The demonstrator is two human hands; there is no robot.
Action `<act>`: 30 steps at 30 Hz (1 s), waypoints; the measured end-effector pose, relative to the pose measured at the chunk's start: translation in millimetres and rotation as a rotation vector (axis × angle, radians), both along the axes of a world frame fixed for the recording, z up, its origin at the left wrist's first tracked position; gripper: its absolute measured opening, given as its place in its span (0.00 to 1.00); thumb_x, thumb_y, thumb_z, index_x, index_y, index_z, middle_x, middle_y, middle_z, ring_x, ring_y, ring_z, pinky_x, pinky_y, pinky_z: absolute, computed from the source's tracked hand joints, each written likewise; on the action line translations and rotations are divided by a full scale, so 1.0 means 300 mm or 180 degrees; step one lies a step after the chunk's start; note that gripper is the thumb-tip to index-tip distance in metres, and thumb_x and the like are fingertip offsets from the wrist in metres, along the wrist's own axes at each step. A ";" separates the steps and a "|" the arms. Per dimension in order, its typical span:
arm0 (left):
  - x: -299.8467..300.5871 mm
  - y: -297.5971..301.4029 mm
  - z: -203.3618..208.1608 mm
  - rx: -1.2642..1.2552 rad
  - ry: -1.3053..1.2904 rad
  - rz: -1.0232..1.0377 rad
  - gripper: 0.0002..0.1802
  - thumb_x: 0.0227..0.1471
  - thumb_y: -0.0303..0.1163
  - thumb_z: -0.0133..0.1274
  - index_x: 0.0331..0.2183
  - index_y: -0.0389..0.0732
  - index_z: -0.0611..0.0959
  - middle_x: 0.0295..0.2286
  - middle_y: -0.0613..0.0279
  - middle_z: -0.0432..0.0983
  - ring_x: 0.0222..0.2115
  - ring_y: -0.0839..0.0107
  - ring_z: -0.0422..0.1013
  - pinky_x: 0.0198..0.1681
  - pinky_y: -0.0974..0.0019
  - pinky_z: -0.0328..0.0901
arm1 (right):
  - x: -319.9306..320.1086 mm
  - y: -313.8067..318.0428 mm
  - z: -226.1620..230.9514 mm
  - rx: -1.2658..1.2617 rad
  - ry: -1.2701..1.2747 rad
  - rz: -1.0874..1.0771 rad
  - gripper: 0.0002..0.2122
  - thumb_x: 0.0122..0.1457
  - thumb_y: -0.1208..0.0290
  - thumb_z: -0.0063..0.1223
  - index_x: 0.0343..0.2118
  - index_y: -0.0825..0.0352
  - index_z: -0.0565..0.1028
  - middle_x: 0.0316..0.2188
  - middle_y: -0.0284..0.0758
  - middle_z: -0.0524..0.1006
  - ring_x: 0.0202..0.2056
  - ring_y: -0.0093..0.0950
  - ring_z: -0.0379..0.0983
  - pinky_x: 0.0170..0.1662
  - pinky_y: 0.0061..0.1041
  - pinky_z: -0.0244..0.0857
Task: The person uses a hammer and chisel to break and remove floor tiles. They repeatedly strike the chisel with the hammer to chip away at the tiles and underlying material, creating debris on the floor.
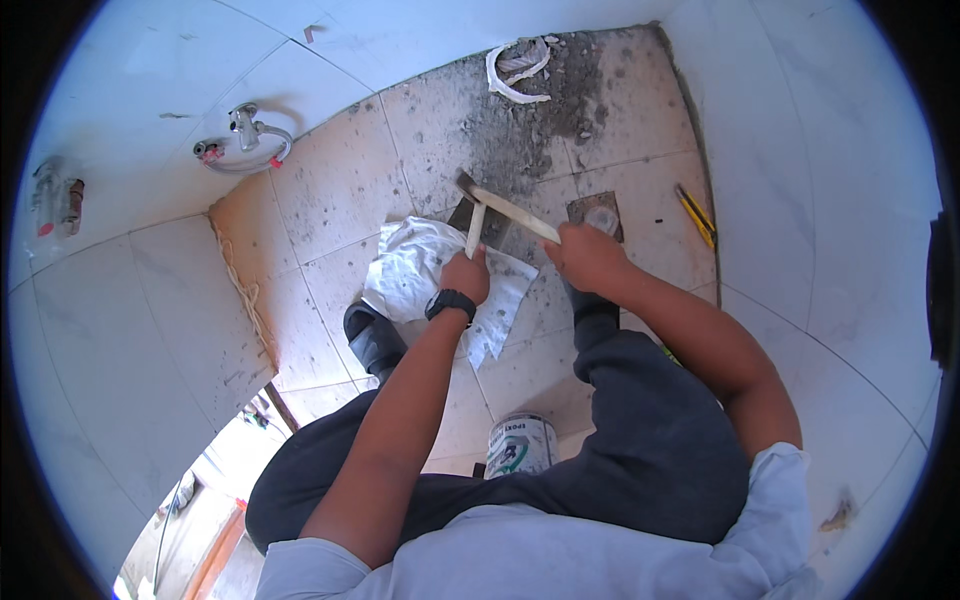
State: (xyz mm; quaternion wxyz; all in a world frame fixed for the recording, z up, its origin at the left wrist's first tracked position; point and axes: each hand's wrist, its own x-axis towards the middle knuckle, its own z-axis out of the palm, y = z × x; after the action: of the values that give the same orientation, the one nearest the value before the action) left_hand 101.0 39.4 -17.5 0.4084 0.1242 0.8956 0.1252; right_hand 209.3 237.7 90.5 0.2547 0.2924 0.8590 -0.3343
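My right hand (590, 258) grips the pale wooden handle of a hammer (518, 213), whose small dark head points to the far left. My left hand (466, 277), with a black band on its wrist, is closed around a short light wooden handle (476, 228) standing up beside the hammer head. A dark flat plate (494, 228) shows just behind this handle; whether the two are joined, I cannot tell. Under and around my left hand lies a crumpled white cloth or sack (405, 265) on the tiled floor (340, 220).
Grey debris (540, 120) and a broken white ring (520, 97) lie by the far wall. A square floor opening (611, 206) sits beyond my right hand, near a yellow-black cutter (697, 216). A metal tap (243, 128) juts from the left wall. Between my legs stands a bucket (522, 443).
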 end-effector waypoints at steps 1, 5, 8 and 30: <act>-0.008 0.003 -0.002 -0.0099 -0.0006 -0.0046 0.38 0.66 0.58 0.40 0.38 0.26 0.82 0.37 0.28 0.79 0.44 0.33 0.75 0.49 0.42 0.68 | -0.005 0.009 0.003 0.0002 -0.0374 0.0056 0.22 0.69 0.52 0.47 0.39 0.71 0.77 0.32 0.51 0.81 0.36 0.52 0.80 0.40 0.48 0.73; -0.024 0.016 -0.016 -0.0007 -0.0015 -0.0010 0.38 0.66 0.57 0.40 0.38 0.27 0.83 0.37 0.29 0.79 0.44 0.34 0.75 0.49 0.42 0.68 | -0.020 0.026 0.002 0.0138 -0.0005 0.0089 0.22 0.69 0.52 0.47 0.40 0.71 0.77 0.32 0.51 0.81 0.37 0.52 0.80 0.41 0.48 0.74; -0.022 0.014 -0.016 -0.0007 0.0016 -0.0055 0.38 0.66 0.58 0.40 0.38 0.27 0.83 0.37 0.29 0.79 0.44 0.34 0.75 0.49 0.42 0.68 | -0.019 0.022 0.003 0.0044 -0.0067 -0.0080 0.22 0.69 0.52 0.47 0.40 0.72 0.76 0.33 0.51 0.81 0.37 0.52 0.80 0.41 0.48 0.74; 0.049 -0.024 0.011 0.0246 0.0109 0.0220 0.36 0.66 0.57 0.40 0.38 0.29 0.81 0.35 0.28 0.79 0.41 0.33 0.75 0.47 0.40 0.68 | 0.023 0.067 -0.010 0.0049 0.0501 -0.0338 0.26 0.69 0.49 0.46 0.32 0.74 0.76 0.28 0.55 0.78 0.34 0.55 0.76 0.39 0.48 0.69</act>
State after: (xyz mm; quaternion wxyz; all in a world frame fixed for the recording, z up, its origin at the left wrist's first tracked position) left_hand 115.8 32.3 -14.3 0.3833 0.1110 0.9007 0.1716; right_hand 216.3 257.7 87.4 0.1662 0.3123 0.8622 -0.3626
